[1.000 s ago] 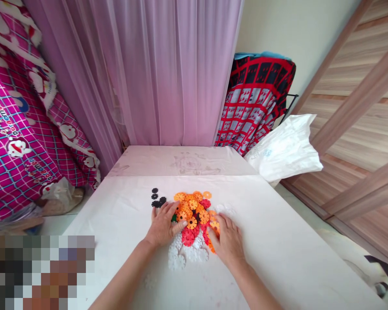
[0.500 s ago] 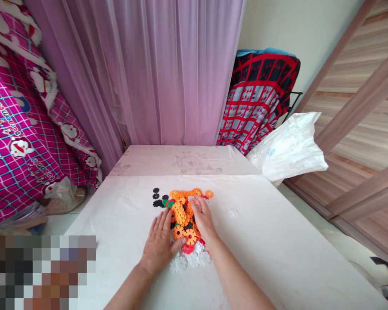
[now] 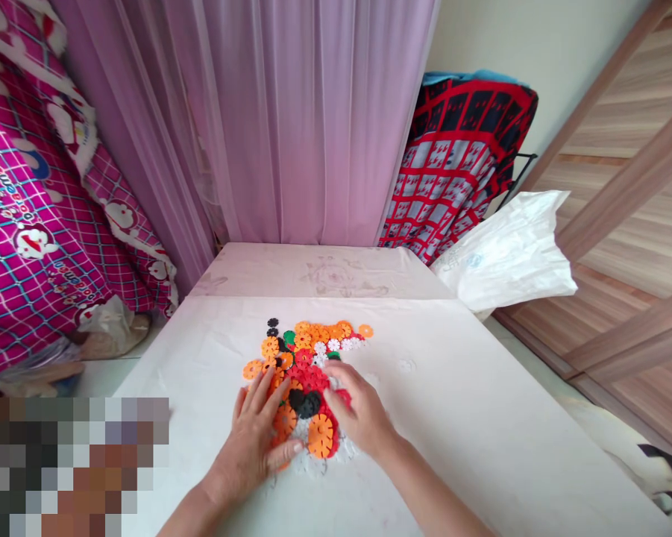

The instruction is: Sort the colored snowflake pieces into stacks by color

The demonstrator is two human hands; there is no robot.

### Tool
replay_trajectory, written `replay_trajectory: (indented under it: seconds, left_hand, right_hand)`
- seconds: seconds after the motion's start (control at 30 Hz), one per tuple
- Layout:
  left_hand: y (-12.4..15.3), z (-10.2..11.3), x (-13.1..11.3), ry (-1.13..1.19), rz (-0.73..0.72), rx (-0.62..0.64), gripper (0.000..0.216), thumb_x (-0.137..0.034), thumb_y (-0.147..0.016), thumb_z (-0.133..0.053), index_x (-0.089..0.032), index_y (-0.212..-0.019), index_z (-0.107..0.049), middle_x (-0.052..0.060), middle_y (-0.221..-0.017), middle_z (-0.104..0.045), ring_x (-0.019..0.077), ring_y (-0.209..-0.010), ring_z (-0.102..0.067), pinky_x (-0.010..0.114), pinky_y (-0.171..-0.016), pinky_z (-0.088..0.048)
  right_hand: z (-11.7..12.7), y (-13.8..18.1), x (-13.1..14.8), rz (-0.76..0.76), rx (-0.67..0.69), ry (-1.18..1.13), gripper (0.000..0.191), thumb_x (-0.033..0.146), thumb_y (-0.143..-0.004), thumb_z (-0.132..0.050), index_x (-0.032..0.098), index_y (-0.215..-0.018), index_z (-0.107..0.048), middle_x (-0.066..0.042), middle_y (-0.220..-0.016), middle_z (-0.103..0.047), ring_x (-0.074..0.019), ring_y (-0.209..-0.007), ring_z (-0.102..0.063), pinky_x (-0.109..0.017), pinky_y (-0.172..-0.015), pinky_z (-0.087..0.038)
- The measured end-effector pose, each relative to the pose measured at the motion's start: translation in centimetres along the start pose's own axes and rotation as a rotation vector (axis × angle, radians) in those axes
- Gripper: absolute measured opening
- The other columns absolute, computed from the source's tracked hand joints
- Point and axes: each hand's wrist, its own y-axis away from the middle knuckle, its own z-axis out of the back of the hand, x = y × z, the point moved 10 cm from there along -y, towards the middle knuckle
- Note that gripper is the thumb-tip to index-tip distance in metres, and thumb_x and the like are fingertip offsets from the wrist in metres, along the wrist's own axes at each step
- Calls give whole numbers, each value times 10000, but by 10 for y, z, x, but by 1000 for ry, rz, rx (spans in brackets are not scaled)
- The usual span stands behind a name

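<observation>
A loose heap of notched plastic discs in orange, red, black, green and white lies on the pale table. My left hand (image 3: 251,429) rests on the heap's left side, fingers spread over some orange discs (image 3: 285,424). At the right side is my right hand (image 3: 363,410), fingers slightly curled and apart, touching the red discs (image 3: 307,369). Between the hands sit black discs (image 3: 309,405) and a large orange disc (image 3: 321,435). White discs (image 3: 312,465) lie along the near edge, partly covered. Neither hand visibly grips a disc.
The pale table (image 3: 453,447) extends around the heap. One white disc (image 3: 406,365) lies apart to the right. Beyond the right edge is a white bag (image 3: 515,257). A purple curtain (image 3: 313,127) hangs behind, with a wooden wardrobe (image 3: 626,186) at right.
The heap has been spread: orange discs shifted left and red and black ones now show in the middle. My left hand moved left and nearer; my right hand moved nearer.
</observation>
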Motion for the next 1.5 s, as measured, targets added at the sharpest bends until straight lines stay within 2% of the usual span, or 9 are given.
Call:
replay_trajectory:
  seconds: [0.13,0.3,0.57,0.8,0.9,1.03,1.2,1.37,1.5]
  left_hand:
    - [22,-2,-13,-99,-165,51,1008,-779,-694,-568,-288,-1522,-267,158,-1594,-247,414,-1427,-275,638,-1101,-282]
    - [-3,-11,-41,-27,-226,119,681,-572,-823,-586,-312,-1434,-436,116,-1541,-362,344,-1402,-344,556,-1103,-350]
    - [-54,-41,-92,173,-311,301,488,-376,-901,-534,-319,-1385,-500,87,-1473,-458,297,-1399,-366,540,-1130,-346]
    - [-75,-35,-124,233,-386,306,487,-388,-890,-559,-299,-1368,-534,111,-1455,-495,308,-1376,-410,519,-1088,-409]
    - [-72,-14,-105,270,-367,270,418,-424,-937,-464,-280,-1308,-594,91,-1348,-603,254,-1265,-540,434,-1038,-476]
    - [-84,21,-12,226,-89,36,396,-434,-958,-386,-258,-1132,-695,65,-1061,-735,188,-995,-676,338,-929,-537]
    - [-90,28,82,-19,271,-124,609,-575,-861,-465,-172,-1304,-575,150,-1365,-573,321,-1281,-511,513,-1087,-392]
    - [-87,-10,60,24,218,24,678,-592,-900,-392,-153,-1414,-442,158,-1445,-502,290,-1361,-439,490,-1147,-309]
    - [-75,-18,31,1,169,-78,744,-602,-885,-431,-146,-1467,-345,181,-1501,-425,297,-1377,-419,485,-1140,-327]
  right_hand:
    - [-21,46,5,179,277,475,550,338,-742,-692,308,-1281,-588,-77,-1539,-361,-335,-1410,-317,-596,-1155,-211]
    - [-13,14,-27,90,150,596,605,151,-786,-560,234,-1384,-509,-133,-1480,-438,-278,-1313,-455,-512,-1112,-339]
    - [14,-78,-72,-113,-5,69,527,150,-752,-602,222,-1274,-604,-90,-1260,-642,-251,-1183,-584,-445,-1067,-413]
    - [0,-102,-37,-167,168,-430,477,441,-827,-592,205,-1241,-604,-95,-1257,-648,-237,-1135,-626,-434,-988,-489]
    - [38,-75,-54,-186,-15,-301,422,488,-855,-538,218,-1163,-641,-96,-1243,-652,-239,-1135,-623,-438,-1004,-478]
    - [100,-4,-91,-247,-347,349,390,428,-827,-562,221,-1143,-659,-124,-1341,-574,-306,-1294,-479,-529,-1111,-340]
    - [97,25,-112,-328,-446,574,508,414,-845,-539,153,-1279,-580,-185,-1450,-441,-363,-1381,-350,-566,-1148,-250]
    - [42,-30,-91,-187,-329,315,456,385,-871,-480,197,-1277,-567,-131,-1435,-469,-283,-1354,-409,-485,-1143,-314]
    - [10,-63,-81,-160,-341,-28,452,454,-844,-503,220,-1222,-589,-103,-1431,-476,-244,-1352,-417,-437,-1139,-337]
